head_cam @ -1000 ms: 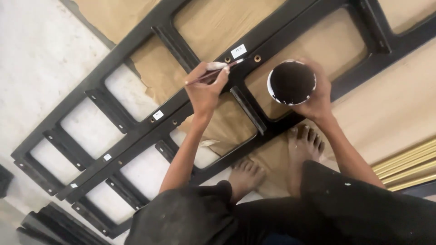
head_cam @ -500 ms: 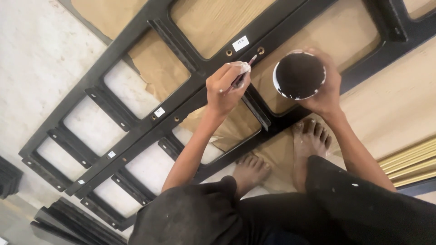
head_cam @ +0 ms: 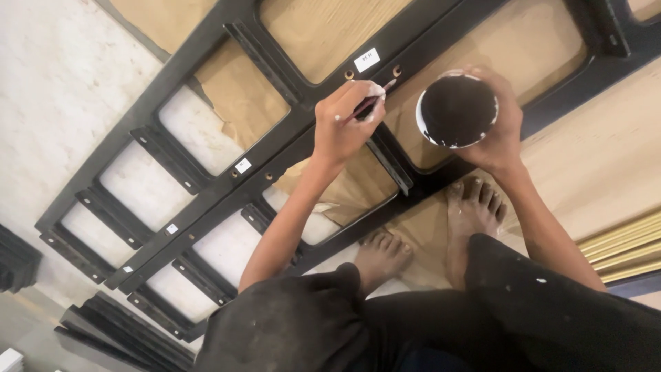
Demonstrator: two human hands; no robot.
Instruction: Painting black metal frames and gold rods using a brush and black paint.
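touch-up painting of a black frame (head_cam: 206, 172) is in hand. a thin brush (head_cam: 372, 102) is pinched in the closed fingers (head_cam: 358, 93) of the left hand (head_cam: 342, 124), its tip just past the fingertips, at or very near a small hole (head_cam: 396, 70) in the frame bar; actual contact cannot be told at this size. a round cup (head_cam: 458, 110) of dark paint is gripped by the right hand (head_cam: 499, 131), fingers wrapped round its far side, and is held just beside the brush, above the brown paper (head_cam: 544, 41) under the frame. a white label (head_cam: 366, 60) sits just beyond the left fingertips. bare feet (head_cam: 471, 207) are planted below the cup.

next move, judged: a steady dab at the hole, with the cup kept level and close for reloading.

against half a second ago: the brush tip is now extended toward the hole, where it was tucked under the hand; the cup is little changed. against one second ago: the left hand has shifted along the bar toward the cup.
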